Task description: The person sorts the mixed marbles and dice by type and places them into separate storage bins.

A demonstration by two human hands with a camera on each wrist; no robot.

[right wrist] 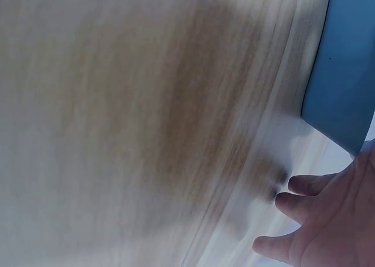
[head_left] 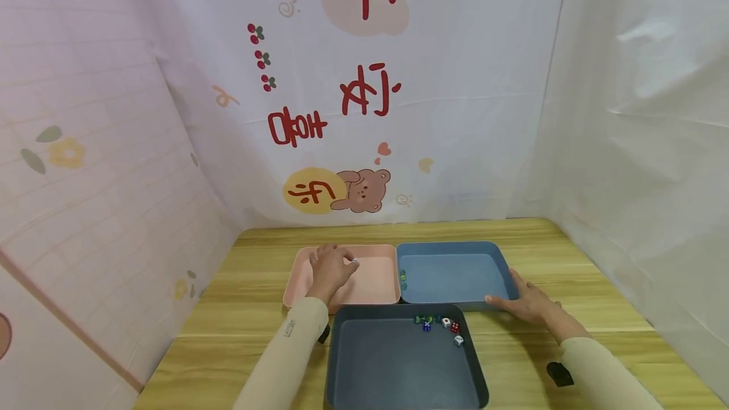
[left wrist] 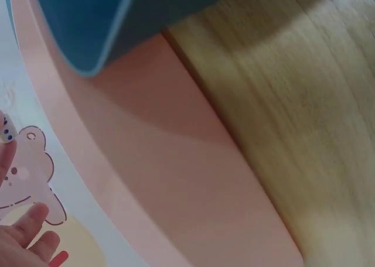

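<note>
Over the pink tray [head_left: 373, 280], my left hand [head_left: 329, 272] pinches a small white die [head_left: 355, 260] between thumb and finger. Blue dots show on the die [left wrist: 7, 130] in the left wrist view. My right hand [head_left: 531, 302] is at the near right corner of the blue tray [head_left: 455, 274], its fingers spread along the outer side and the thumb at the front rim. Two small green pieces [head_left: 403, 276] lie by the blue tray's left wall. In the dark grey tray [head_left: 393, 366] are white dice [head_left: 459, 340], a red die [head_left: 455, 328], a blue die [head_left: 427, 326] and green pieces [head_left: 418, 319].
The pink and blue trays stand side by side at the back of the wooden table [head_left: 256, 315], with the dark tray in front of them. A white printed cloth [head_left: 467, 112] hangs behind the table and along both sides.
</note>
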